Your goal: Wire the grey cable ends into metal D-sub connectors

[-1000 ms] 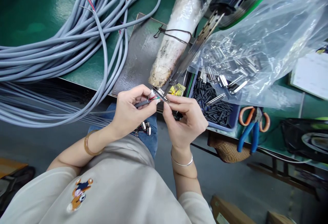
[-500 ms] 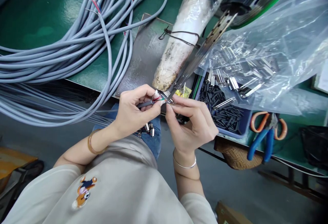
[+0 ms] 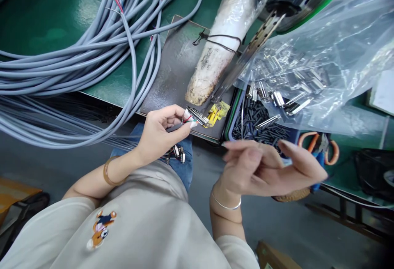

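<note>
While the left hand pinches a plug, the right hand is well apart from it

If I lay a clock face over my view with the plug [image 3: 198, 116] at its centre, I can place everything from here. The plug sits just in front of the plate's near edge, tilted, clasped between the left hand's [image 3: 163, 131] thumb and fingers. A grey cable [image 3: 174, 127] lies in the same grip, and thin red and green wires run between cable and plug.

At 4 o'clock I find the right hand [image 3: 261, 174], blurred, its fingers partly curled. I cannot tell whether they grasp anything; a thin pale strand [image 3: 242, 119] reaches down to them.

A yellow piece [image 3: 219, 113] is just beside the plug at 3, on the metal plate [image 3: 175, 63]. Farther along 3, a blue tray [image 3: 294, 134] holds black bits [image 3: 257, 115], and beyond it lie pliers [image 3: 321, 154], partly behind the right hand. A clear bag [image 3: 344, 55] of metal plugs spreads at 2, a metal rod [image 3: 243, 61] slants in from 1, and cables [image 3: 61, 53] heap at 10. More small plugs [image 3: 180, 154] show at 7, over the lap.
</note>
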Available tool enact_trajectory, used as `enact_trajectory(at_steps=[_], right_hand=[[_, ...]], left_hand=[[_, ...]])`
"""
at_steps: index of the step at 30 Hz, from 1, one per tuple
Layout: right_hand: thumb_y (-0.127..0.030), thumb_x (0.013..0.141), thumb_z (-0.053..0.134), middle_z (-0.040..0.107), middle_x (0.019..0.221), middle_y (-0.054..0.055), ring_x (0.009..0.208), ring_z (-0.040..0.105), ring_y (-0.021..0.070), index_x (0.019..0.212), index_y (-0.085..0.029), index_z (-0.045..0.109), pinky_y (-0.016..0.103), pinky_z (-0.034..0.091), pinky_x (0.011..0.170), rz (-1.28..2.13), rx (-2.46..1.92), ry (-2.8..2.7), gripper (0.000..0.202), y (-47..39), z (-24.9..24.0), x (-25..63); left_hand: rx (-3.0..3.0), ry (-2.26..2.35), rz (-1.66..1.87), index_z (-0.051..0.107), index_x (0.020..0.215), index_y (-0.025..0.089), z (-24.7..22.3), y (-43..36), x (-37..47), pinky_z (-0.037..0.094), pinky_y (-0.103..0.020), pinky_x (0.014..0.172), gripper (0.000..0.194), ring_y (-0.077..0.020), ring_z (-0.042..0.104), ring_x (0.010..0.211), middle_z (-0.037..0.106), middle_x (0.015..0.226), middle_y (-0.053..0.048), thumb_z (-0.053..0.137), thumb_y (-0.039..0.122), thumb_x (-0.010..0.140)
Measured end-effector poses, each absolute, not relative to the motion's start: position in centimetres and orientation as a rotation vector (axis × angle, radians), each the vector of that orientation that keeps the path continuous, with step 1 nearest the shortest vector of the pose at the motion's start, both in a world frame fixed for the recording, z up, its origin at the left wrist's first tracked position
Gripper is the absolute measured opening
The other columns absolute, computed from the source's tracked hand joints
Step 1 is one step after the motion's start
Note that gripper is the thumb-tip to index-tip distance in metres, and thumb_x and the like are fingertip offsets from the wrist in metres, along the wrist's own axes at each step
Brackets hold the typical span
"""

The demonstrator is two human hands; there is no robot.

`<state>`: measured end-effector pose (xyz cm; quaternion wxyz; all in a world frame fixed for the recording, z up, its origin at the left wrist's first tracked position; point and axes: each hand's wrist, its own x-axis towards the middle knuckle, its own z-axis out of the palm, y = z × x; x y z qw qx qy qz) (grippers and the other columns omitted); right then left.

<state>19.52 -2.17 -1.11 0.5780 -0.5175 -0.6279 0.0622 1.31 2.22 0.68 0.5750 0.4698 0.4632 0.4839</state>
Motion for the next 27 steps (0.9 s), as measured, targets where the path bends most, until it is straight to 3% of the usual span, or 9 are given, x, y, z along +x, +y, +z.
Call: enact_trajectory(at_steps=[2, 4, 8, 19, 27], right_hand=[[-0.011, 0.092, 0.068, 0.078, 0.088, -0.005, 0.066, 0.077, 0.0146, 0.126, -0.031, 0.061, 0.026, 0.062, 0.056, 0.067, -1.224, -1.484, 0.041, -2.0, -0.2, 18.7], [-0.005, 0.085, 0.073, 0.081, 0.098, 0.0, 0.085, 0.08, 0.0173, 0.111, -0.024, 0.067, 0.028, 0.067, 0.072, 0.035, -1.266, -1.626, 0.032, -1.7, 0.6, 17.9], [-0.004, 0.084, 0.074, 0.081, 0.109, 0.005, 0.095, 0.079, 0.0165, 0.095, -0.021, 0.065, 0.028, 0.066, 0.084, 0.082, -1.236, -1.757, 0.022, -0.9, 0.9, 17.0], [-0.005, 0.083, 0.075, 0.079, 0.106, 0.003, 0.093, 0.078, 0.0169, 0.092, -0.021, 0.066, 0.031, 0.067, 0.079, 0.148, -1.207, -1.655, 0.02, 0.2, 0.7, 16.7], [-0.006, 0.083, 0.075, 0.079, 0.094, 0.0, 0.09, 0.077, 0.0164, 0.088, -0.022, 0.066, 0.031, 0.065, 0.079, 0.222, -1.226, -1.645, 0.019, 0.0, 0.6, 17.0]], left_hand=[[1.088, 1.085, 1.132, 0.068, 0.078, 0.014, 0.7, 2.2, 1.3, 0.046, -0.017, 0.05, 0.013, -0.0061, 0.055, 0.053, 0.064, 0.066, 0.001, 0.079, 0.021, 0.076], [1.105, 1.092, 1.146, 0.068, 0.079, 0.014, 0.8, 2.2, 1.3, 0.046, -0.016, 0.049, 0.011, -0.0054, 0.054, 0.052, 0.064, 0.065, 0.002, 0.077, 0.019, 0.077], [1.147, 1.095, 1.212, 0.071, 0.08, 0.013, 1.0, 2.2, 1.5, 0.05, -0.015, 0.054, 0.007, -0.0054, 0.059, 0.056, 0.07, 0.071, 0.001, 0.076, 0.015, 0.077], [1.247, 1.074, 1.336, 0.073, 0.082, 0.014, 1.0, 2.7, 1.7, 0.055, -0.015, 0.06, 0.005, -0.0077, 0.067, 0.064, 0.075, 0.075, 0.0, 0.077, 0.014, 0.079], [1.041, 0.942, 1.224, 0.067, 0.077, 0.014, 0.9, 3.2, 1.5, 0.049, -0.013, 0.049, 0.023, -0.0046, 0.059, 0.051, 0.07, 0.067, 0.002, 0.088, 0.024, 0.073]])
